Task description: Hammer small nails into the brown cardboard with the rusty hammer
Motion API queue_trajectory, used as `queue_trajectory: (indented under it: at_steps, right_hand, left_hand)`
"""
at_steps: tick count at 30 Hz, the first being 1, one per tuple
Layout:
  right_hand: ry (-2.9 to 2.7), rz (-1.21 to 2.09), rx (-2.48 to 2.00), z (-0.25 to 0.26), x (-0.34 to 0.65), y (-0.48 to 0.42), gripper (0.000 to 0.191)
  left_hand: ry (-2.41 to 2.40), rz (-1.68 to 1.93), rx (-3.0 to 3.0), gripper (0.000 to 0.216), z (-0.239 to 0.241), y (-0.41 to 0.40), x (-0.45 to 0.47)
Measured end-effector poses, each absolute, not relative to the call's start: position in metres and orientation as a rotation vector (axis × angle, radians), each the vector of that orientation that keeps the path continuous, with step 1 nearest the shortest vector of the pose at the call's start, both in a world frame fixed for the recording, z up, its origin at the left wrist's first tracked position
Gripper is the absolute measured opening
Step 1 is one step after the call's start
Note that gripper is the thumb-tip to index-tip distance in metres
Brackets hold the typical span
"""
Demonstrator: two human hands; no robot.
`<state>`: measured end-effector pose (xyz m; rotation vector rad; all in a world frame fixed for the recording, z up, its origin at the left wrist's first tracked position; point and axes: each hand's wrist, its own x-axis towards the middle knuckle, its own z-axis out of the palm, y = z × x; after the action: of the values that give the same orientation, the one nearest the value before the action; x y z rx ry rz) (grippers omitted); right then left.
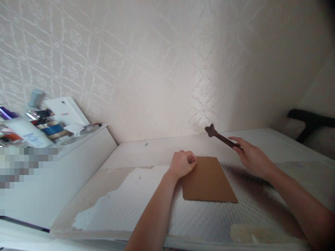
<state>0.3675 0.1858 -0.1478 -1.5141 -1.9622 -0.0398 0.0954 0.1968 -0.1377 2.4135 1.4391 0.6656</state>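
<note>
On the worn, silver-white textured tabletop [131, 198], we have a flat, tan-brown rectangular board [209, 181]; our left hand [181, 164], grip closed around a small, rounded brown object [191, 159], sits at the board's far-left corner, presumably steadying both. Our right hand [250, 155] holds a dark-brown, hammer-like tool [221, 137] by its handle, apparently leaving the head free.

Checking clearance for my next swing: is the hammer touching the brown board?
Apart. The head view shows a strip of white tabletop between the hammer, gripped by the right hand, and the brown board.
</note>
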Motion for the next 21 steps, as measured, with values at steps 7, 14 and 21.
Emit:
queue_trajectory:
  at_steps: [7,14,21]
  right_hand:
    - [-1.913,0.087,-1.432,-0.141,0.365,0.182,0.043]
    - [-1.818,0.390,-1.382,-0.134,0.364,0.177,0.046]
    - [-1.733,0.977,-1.295,-0.117,0.368,0.163,0.060]
  left_hand:
    - [1.407,0.691,2.407,0.013,-0.140,0.199,0.094]
    - [1.380,0.689,2.370,0.019,-0.136,0.196,0.094]
    - [1.334,0.732,2.148,0.041,-0.142,0.199,0.091]
